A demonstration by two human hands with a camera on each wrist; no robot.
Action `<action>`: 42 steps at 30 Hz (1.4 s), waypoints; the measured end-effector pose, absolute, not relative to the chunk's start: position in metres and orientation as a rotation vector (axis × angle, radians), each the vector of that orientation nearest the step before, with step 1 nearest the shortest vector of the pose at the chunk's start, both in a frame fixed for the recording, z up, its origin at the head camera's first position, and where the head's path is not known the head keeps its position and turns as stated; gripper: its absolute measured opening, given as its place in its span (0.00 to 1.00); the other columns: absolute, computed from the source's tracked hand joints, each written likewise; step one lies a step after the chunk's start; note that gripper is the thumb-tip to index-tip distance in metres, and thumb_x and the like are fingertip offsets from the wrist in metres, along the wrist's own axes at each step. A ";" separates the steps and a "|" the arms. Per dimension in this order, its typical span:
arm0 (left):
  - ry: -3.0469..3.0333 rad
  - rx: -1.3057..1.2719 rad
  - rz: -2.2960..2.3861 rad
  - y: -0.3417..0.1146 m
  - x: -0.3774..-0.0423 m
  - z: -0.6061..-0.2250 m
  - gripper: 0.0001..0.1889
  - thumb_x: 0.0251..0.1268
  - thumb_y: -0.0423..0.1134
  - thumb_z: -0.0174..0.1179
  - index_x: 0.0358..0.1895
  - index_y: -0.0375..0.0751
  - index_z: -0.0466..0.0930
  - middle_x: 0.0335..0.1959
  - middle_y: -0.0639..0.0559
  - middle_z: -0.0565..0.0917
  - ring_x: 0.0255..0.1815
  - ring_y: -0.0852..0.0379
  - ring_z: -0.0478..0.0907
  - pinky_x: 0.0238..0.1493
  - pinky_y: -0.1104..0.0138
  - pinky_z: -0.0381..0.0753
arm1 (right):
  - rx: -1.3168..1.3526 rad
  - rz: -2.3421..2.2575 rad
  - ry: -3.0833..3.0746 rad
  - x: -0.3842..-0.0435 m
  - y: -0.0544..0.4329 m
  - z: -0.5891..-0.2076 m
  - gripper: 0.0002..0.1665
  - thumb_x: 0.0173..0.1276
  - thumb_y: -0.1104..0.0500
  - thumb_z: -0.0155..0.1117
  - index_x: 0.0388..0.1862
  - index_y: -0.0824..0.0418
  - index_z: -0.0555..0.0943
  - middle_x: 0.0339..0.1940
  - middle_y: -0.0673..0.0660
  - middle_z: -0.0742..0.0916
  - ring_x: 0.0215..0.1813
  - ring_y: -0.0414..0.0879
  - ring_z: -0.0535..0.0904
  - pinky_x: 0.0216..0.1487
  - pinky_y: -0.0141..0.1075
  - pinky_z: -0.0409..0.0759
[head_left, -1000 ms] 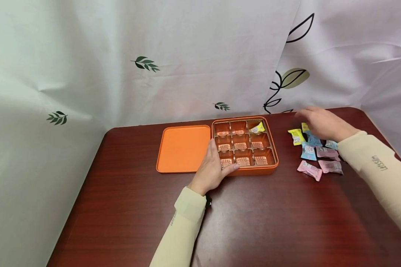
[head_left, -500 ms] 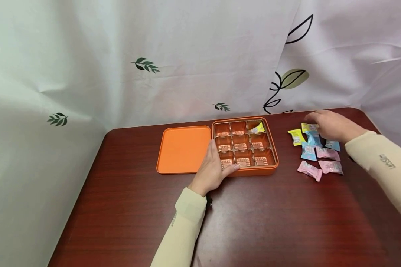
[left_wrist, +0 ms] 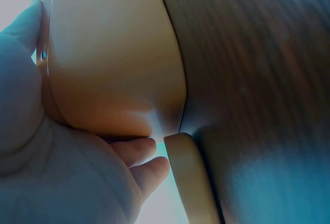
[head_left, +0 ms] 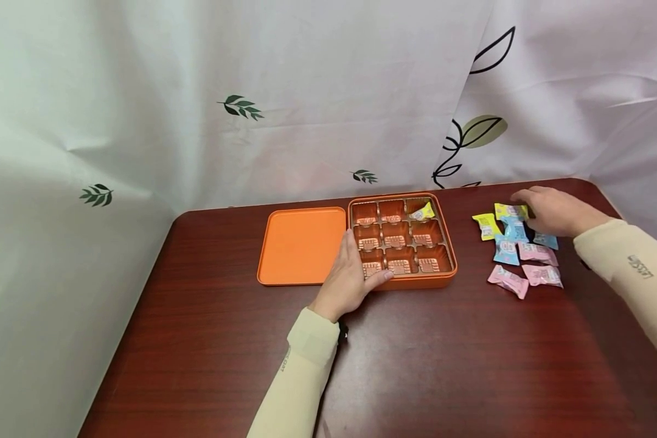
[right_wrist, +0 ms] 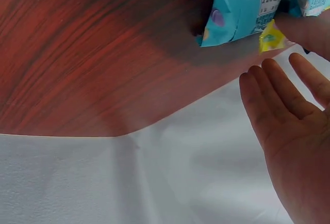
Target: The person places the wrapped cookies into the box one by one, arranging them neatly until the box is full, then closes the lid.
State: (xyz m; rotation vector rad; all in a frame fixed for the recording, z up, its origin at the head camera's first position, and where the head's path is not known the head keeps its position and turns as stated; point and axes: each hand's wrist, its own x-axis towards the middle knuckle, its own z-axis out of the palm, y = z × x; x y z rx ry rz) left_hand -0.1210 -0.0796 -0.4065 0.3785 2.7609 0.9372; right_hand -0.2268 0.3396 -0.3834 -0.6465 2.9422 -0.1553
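In the head view, we find the far yellow wrapped candy (head_left: 508,211) on the dark red wood-grain counter (head_left: 427,359), to the right of the orange rounded-corner box with 9 compartments (head_left: 416,283). We judge that a loose pinch could shove the crinkled blue wrapped candy (head_left: 513,230) just beside it, or drag 2 candies together, because the wrappers lie so crowded. Uneven pressure from the left hand (head_left: 344,280) might skew the box against the flat orange lid (head_left: 303,243). The right hand (head_left: 558,210) hangs low over the candies, fingers straight and apart from the thumb, apparently grasping nothing; we cannot tell whether it touches the candy. The left fingers lie extended along the box's side, unclenched, thumb on the near rim.
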 end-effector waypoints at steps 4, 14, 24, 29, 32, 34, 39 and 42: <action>2.763 0.383 0.940 -0.079 -0.121 -0.407 0.59 0.69 0.63 0.58 0.80 0.33 0.25 0.82 0.35 0.33 0.82 0.46 0.32 0.78 0.55 0.44 | -0.636 -0.146 2.940 -0.228 0.341 -0.386 0.29 0.55 0.71 0.68 0.56 0.79 0.75 0.47 0.75 0.81 0.47 0.67 0.79 0.52 0.63 0.75; 2.777 0.394 0.929 -0.079 -0.121 -0.407 0.58 0.69 0.63 0.57 0.80 0.32 0.27 0.82 0.34 0.34 0.82 0.46 0.33 0.78 0.55 0.45 | -0.628 -0.140 2.922 -0.227 0.342 -0.390 0.28 0.57 0.71 0.66 0.57 0.80 0.74 0.50 0.78 0.80 0.53 0.72 0.77 0.54 0.64 0.74; 2.765 0.389 0.916 -0.079 -0.120 -0.406 0.58 0.70 0.65 0.56 0.80 0.34 0.24 0.82 0.36 0.32 0.82 0.48 0.31 0.78 0.56 0.43 | -0.617 -0.135 2.924 -0.226 0.342 -0.392 0.26 0.60 0.72 0.64 0.57 0.80 0.73 0.50 0.78 0.80 0.54 0.73 0.77 0.54 0.65 0.74; 2.764 0.391 0.913 -0.079 -0.120 -0.406 0.59 0.69 0.67 0.55 0.80 0.34 0.24 0.82 0.36 0.32 0.82 0.48 0.31 0.78 0.56 0.43 | -0.610 -0.136 2.925 -0.225 0.342 -0.391 0.26 0.60 0.71 0.65 0.58 0.80 0.73 0.50 0.78 0.79 0.53 0.72 0.77 0.53 0.65 0.74; 2.762 0.387 0.924 -0.080 -0.121 -0.407 0.59 0.69 0.67 0.55 0.80 0.34 0.24 0.82 0.37 0.32 0.82 0.48 0.31 0.78 0.56 0.44 | -0.616 -0.130 2.930 -0.225 0.342 -0.392 0.26 0.60 0.71 0.65 0.57 0.81 0.73 0.50 0.78 0.79 0.54 0.72 0.76 0.53 0.65 0.74; 2.764 0.388 0.925 -0.080 -0.121 -0.407 0.59 0.69 0.67 0.55 0.80 0.34 0.25 0.82 0.37 0.32 0.82 0.48 0.31 0.78 0.56 0.44 | -0.617 -0.125 2.933 -0.225 0.341 -0.392 0.26 0.60 0.71 0.65 0.56 0.82 0.74 0.50 0.79 0.79 0.54 0.72 0.76 0.54 0.65 0.74; 2.774 0.398 0.911 -0.080 -0.122 -0.408 0.59 0.69 0.67 0.54 0.80 0.33 0.25 0.82 0.36 0.32 0.82 0.48 0.31 0.78 0.57 0.44 | -0.595 -0.121 2.938 -0.226 0.340 -0.393 0.25 0.60 0.71 0.65 0.55 0.83 0.74 0.50 0.79 0.79 0.54 0.72 0.76 0.55 0.65 0.73; 2.774 0.394 0.914 -0.080 -0.122 -0.408 0.59 0.68 0.67 0.55 0.80 0.34 0.25 0.82 0.37 0.33 0.82 0.48 0.31 0.78 0.57 0.44 | -0.588 -0.117 2.941 -0.227 0.339 -0.394 0.24 0.60 0.71 0.65 0.54 0.84 0.75 0.49 0.79 0.79 0.54 0.72 0.76 0.55 0.65 0.74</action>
